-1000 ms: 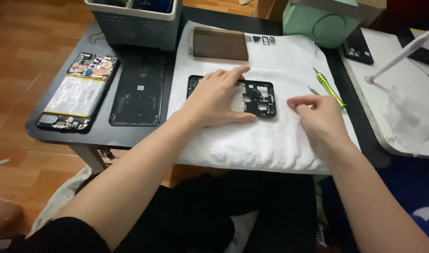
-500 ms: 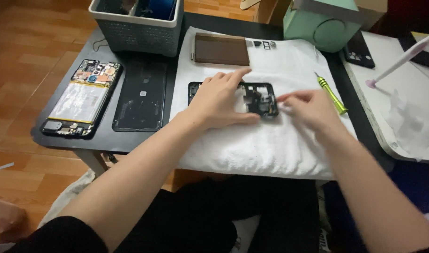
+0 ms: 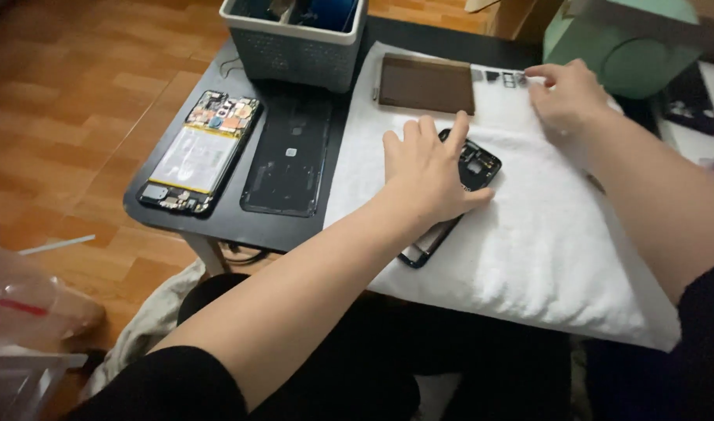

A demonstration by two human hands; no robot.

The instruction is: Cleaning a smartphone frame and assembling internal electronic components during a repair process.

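Wooden floor surrounds a low black worktop (image 3: pixel 216 222) with a white folded towel (image 3: pixel 559 257) spread over its right half. I see my left hand (image 3: pixel 427 175) lying flat, fingers spread, pressing on a black plastic phone frame (image 3: pixel 458 199) that rests on the towel; the frame's camera end shows past the fingertips, its lower end below the wrist. Left grip: open, palm down, clamped on nothing. My right hand (image 3: pixel 567 97) is at the towel's far edge, fingertips pinched beside a row of small dark parts (image 3: pixel 501 76); I cannot tell whether they hold one. Just left of those parts lies a brown rectangular phone panel (image 3: pixel 425 84). On the bare worktop, left of the towel: a black phone back cover (image 3: pixel 289 160), then an opened phone body with white battery (image 3: pixel 199 152). A grey perforated plastic basket (image 3: pixel 294 43) stands at the far edge.
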